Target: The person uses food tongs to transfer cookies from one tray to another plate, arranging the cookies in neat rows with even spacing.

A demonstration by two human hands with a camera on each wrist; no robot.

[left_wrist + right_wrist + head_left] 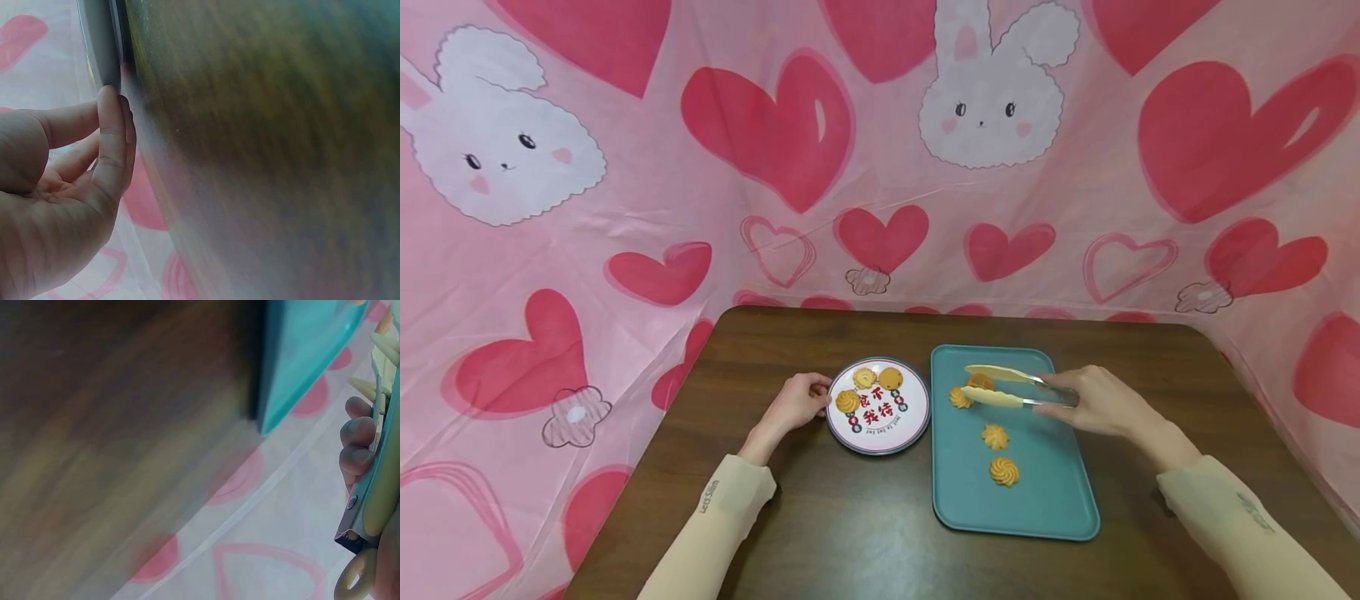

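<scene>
My left hand (799, 400) pinches the left rim of a round white plate (891, 429) with red characters and a dark edge. In the left wrist view, the thumb and fingertips (109, 103) meet at that rim. Three cookies, among them a swirled cookie (847, 402), lie on the plate. My right hand (1093, 400) grips metal tongs (992, 397) with cream tips, their arms spread apart over a teal tray (1030, 508). Close to the tips are a round cookie (981, 382), partly hidden by the tongs, and a swirled cookie (958, 398).
Nearer the front of the tray lie a star-shaped cookie (996, 437) and a spiral cookie (1003, 472). Plate and tray stand almost touching on a dark wooden table (820, 533). A pink cloth (880, 183) with hearts and rabbits hangs behind and at the sides.
</scene>
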